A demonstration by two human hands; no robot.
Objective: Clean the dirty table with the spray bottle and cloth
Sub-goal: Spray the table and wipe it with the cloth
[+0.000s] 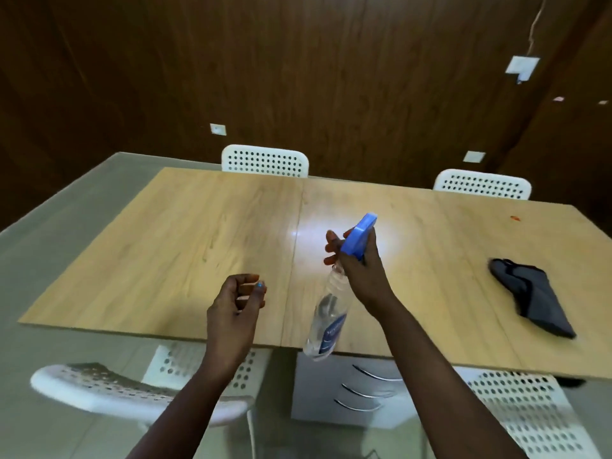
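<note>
Blue-capped spray bottle (326,321) gripped by right hand (359,260), trigger hidden; left hand (236,301) loosely curled, empty.

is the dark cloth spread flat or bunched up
Bunched up: the dark grey cloth lies crumpled in folds on the light wooden table, untouched.

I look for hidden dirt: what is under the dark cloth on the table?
The dark cloth lies flat on the wooden table. Only bare wood shows around it; whatever is beneath it is covered.
</note>
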